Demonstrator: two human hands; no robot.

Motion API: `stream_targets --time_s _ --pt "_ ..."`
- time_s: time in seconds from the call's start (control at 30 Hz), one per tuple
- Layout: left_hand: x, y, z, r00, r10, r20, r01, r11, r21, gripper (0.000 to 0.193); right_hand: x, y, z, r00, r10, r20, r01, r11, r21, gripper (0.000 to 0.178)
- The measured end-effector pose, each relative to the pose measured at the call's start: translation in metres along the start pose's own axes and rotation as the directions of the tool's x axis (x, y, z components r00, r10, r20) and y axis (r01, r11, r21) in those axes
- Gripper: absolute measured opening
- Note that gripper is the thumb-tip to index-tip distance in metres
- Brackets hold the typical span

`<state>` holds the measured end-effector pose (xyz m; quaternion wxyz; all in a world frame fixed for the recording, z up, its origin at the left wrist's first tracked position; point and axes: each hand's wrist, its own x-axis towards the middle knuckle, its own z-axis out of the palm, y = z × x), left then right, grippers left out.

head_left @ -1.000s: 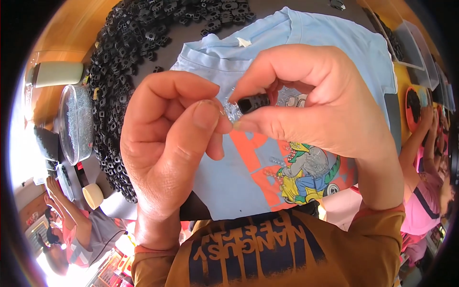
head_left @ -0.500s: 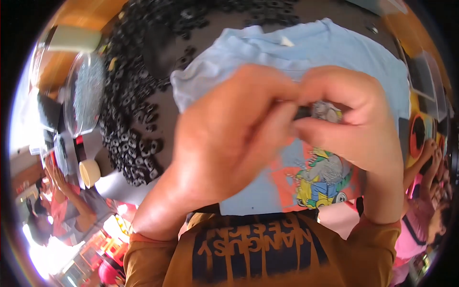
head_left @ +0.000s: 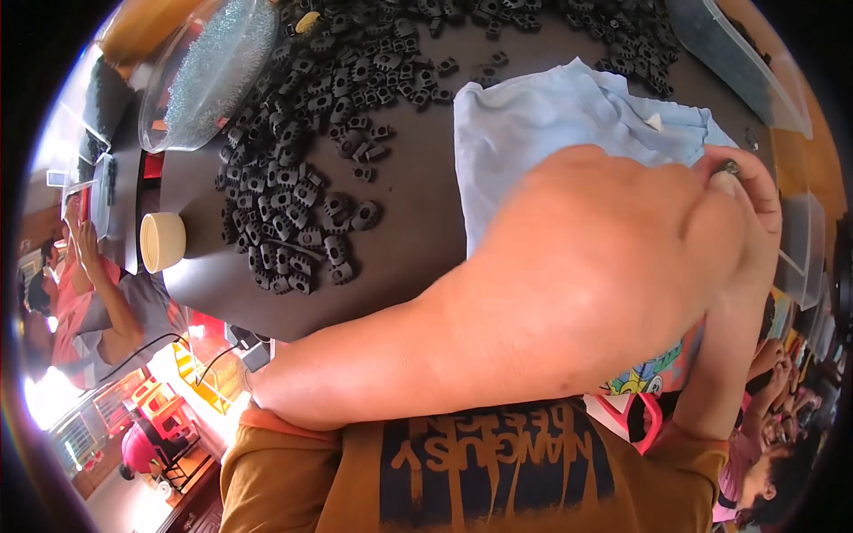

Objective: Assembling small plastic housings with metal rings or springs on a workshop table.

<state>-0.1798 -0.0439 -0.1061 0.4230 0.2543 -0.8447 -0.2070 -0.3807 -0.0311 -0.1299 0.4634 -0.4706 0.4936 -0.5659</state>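
Observation:
My left hand (head_left: 604,266) fills the middle of the view, seen from its back with the fingers curled in. My right hand (head_left: 755,213) comes up behind it at the right. The fingertips of both meet on a small metal part (head_left: 729,166), pinched between them over a light blue T-shirt (head_left: 551,124). The shirt lies on a dark round table (head_left: 409,249) and has a colourful print, mostly hidden under my hands. To the left of the shirt a heap of small black toothed parts (head_left: 302,195) spreads over the table.
At the back left stands a clear bowl (head_left: 209,67) of glittery bits, with a small cream cup (head_left: 163,241) at the table's left edge. A clear plastic box (head_left: 737,53) sits at the back right. Other people sit at the left (head_left: 98,302) and lower right (head_left: 764,471).
My hands have swung from the middle of the shirt to its right edge. My left hand now covers the print. The view has tilted, showing more of the table and the black parts.

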Motion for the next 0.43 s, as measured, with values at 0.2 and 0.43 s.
stream_targets --time_s 0.2,0.43 --pt "-0.023 -0.003 -0.062 0.948 -0.319 0.008 0.296 0.888 0.353 0.008 0.005 -0.006 -0.017 0.984 -0.024 -0.178 0.001 0.992 -0.128 0.024" --pt "-0.055 -0.008 -0.092 0.822 -0.566 -0.064 0.500 0.663 0.558 0.007 -0.002 -0.005 -0.001 1.000 0.002 0.002 -0.002 1.000 0.005 0.023"
